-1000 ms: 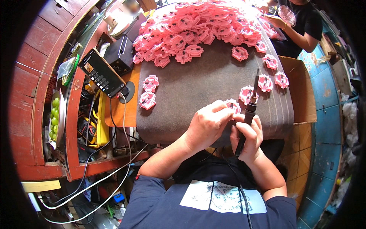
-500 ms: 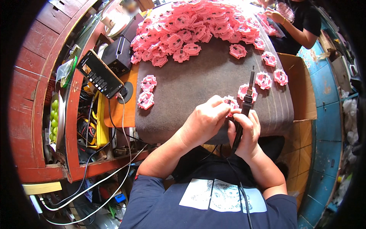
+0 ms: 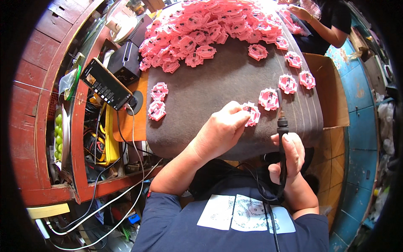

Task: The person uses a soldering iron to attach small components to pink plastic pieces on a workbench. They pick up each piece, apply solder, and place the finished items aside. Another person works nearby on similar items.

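Note:
My left hand [image 3: 223, 129] pinches the left edge of a pink plastic part [image 3: 252, 114] with a white rim, at the near right of the dark mat; fingertips cover some of it. My right hand [image 3: 290, 157], right of it and past the mat's near edge, holds a black soldering iron [image 3: 282, 124] upright between thumb and fingers. The iron's tip points away from me, apart from the held part, and a cable hangs from its lower end. Just beyond lies another pink part [image 3: 268, 99], with more like it [image 3: 288, 84] farther right.
A big heap of pink parts [image 3: 197, 31] covers the mat's far side. Two more parts [image 3: 157, 110] lie at its left edge. Left of the mat stand a phone [image 3: 107, 84] and a black box [image 3: 124, 61]. A cardboard box [image 3: 327, 90] and another person's arm [image 3: 323, 29] are at right.
My right hand has drawn the soldering iron toward me and to the right, away from the pink part. My left hand stays at the part, which is now less covered.

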`<state>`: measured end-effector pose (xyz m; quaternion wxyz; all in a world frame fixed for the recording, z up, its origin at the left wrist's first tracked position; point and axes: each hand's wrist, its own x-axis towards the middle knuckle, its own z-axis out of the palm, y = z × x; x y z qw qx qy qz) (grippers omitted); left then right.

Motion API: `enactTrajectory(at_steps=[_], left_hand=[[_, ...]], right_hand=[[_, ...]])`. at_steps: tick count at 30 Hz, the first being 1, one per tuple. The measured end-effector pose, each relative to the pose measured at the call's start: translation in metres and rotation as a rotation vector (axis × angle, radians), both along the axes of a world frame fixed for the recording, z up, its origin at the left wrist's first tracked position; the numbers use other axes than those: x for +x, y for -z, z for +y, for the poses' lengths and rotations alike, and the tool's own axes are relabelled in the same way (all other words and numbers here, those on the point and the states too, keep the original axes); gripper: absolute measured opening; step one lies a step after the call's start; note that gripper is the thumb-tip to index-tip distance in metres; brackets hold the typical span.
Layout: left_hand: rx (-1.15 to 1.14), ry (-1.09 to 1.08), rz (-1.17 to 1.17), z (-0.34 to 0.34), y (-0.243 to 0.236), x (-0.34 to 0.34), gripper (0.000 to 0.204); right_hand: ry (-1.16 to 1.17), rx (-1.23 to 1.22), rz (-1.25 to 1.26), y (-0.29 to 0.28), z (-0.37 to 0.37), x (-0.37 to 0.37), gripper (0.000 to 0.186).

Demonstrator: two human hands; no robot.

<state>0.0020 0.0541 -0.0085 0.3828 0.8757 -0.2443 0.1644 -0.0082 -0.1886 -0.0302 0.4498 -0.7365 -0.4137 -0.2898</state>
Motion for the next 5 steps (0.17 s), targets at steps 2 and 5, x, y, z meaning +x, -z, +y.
enactTrajectory(at_steps=[2,5], left_hand=[[-0.002,-0.001,-0.002,0.000,0.001,0.000,0.021],[0.015,-0.004,0.003,-0.001,0.000,-0.001,0.020]], right_hand=[[0.024,0.019,0.025,-0.005,-0.003,-0.005,0.058],[-0.097,-0.055,0.099,-0.003,-0.019,-0.015,0.066]])
